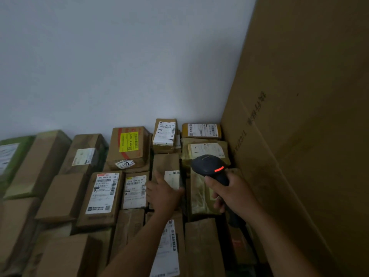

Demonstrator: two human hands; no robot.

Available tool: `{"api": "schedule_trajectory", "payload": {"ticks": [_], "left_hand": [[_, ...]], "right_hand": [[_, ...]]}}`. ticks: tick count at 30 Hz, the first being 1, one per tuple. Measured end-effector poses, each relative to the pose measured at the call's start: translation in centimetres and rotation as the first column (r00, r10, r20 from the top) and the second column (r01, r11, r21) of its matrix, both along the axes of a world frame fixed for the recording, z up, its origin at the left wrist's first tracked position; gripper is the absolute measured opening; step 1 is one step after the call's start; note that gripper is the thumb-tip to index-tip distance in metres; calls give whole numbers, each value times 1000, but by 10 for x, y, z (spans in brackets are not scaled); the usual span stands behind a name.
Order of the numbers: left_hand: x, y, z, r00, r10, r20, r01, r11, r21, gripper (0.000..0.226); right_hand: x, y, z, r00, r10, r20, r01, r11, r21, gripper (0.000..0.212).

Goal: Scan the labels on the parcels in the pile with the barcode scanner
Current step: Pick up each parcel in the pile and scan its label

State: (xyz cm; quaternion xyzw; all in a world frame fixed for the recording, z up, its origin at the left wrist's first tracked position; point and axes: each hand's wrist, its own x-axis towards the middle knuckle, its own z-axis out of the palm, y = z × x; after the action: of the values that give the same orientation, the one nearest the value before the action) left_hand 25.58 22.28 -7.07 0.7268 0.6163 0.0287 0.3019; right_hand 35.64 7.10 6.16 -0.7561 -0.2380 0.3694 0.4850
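Gripping black handheld barcode scanner (209, 166) w/ R hand (233, 194), fingers curled on handle, above brown cardboard parcels (61, 196). Resting L hand (163, 194) flat, fingers straight, on white-labelled brown parcel (165, 162) mid-pile.

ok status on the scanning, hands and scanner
Right hand grips barcode scanner, red light lit. Left hand open, resting on a labelled parcel. Tall cardboard carton close on the right.

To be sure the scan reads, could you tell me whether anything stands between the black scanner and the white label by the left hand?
Only the left hand itself: it rests on the brown cardboard parcel and overlaps the lower edge of the white label. The barcode at the label's top shows uncovered, left of the black scanner.
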Motion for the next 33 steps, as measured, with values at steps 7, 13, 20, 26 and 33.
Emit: {"api": "schedule_trajectory", "payload": {"ticks": [7, 13, 20, 26, 33], "left_hand": [[-33, -8, 62, 915, -1, 402, -18, 999, 42, 122], [-69, -50, 128, 725, -17, 688, 67, 997, -45, 115], [-122, -66, 164, 576, -13, 817, 213, 968, -135, 51], [-163, -40, 184, 706, -82, 703, 84, 996, 33, 43], [-197, -28, 203, 772, -136, 620, 93, 991, 101, 45]], "right_hand": [[-15, -14, 26, 998, 17, -58, -9, 991, 135, 16], [-45, -22, 48, 1000, 20, -3, -19, 982, 186, 28], [-71, -55, 77, 1000, -30, 4, 28, 969, 244, 33], [-90, -84, 82, 967, 156, 200, -183, 975, 124, 9], [-122, -100, 90, 889, 345, 301, -328, 939, -107, 15]]}}
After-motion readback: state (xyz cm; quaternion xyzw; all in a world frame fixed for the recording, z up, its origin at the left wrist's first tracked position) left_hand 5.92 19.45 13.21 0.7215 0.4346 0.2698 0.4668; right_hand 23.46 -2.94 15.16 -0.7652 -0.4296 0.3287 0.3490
